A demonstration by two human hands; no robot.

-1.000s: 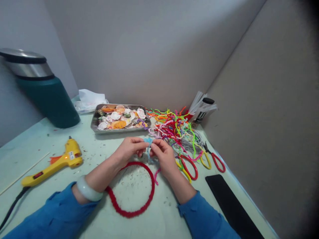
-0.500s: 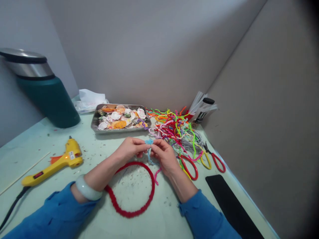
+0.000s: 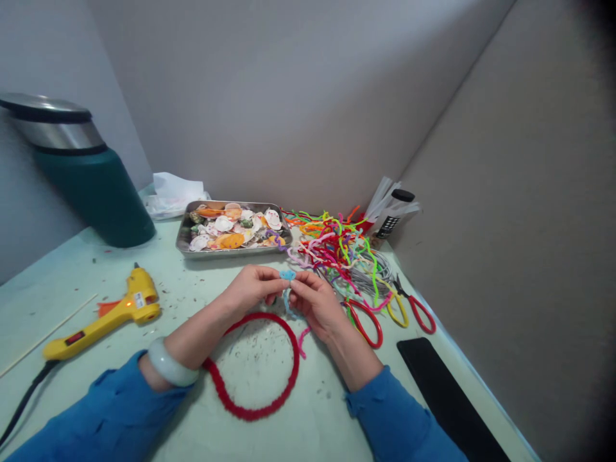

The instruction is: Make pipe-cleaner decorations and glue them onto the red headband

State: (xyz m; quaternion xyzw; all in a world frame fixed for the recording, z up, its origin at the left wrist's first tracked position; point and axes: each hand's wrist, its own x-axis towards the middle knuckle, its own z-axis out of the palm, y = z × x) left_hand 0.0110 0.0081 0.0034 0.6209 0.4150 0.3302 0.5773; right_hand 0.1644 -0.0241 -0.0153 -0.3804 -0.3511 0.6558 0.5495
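Note:
My left hand (image 3: 250, 289) and my right hand (image 3: 315, 300) meet above the table, both pinching a light blue pipe cleaner (image 3: 287, 274) that is bent into a small loop between the fingertips; its tail hangs down between the hands. A pink pipe cleaner (image 3: 302, 340) trails out from under my right hand. Below the hands lies a red pipe-cleaner ring (image 3: 260, 375) flat on the pale green table (image 3: 192, 301). A white bangle (image 3: 168, 366) sits on my left wrist.
A yellow glue gun (image 3: 103, 317) lies at left with its cord. A metal tray of shells (image 3: 231, 230) stands behind. A heap of coloured pipe cleaners (image 3: 337, 250), red and yellow scissors (image 3: 385, 311), a black phone (image 3: 447, 398), a teal flask (image 3: 84, 179) and walls surround.
The blue pipe cleaner's top has been bent from a loose end into a tighter small loop. Both hands stay almost in place, fingers shifting slightly.

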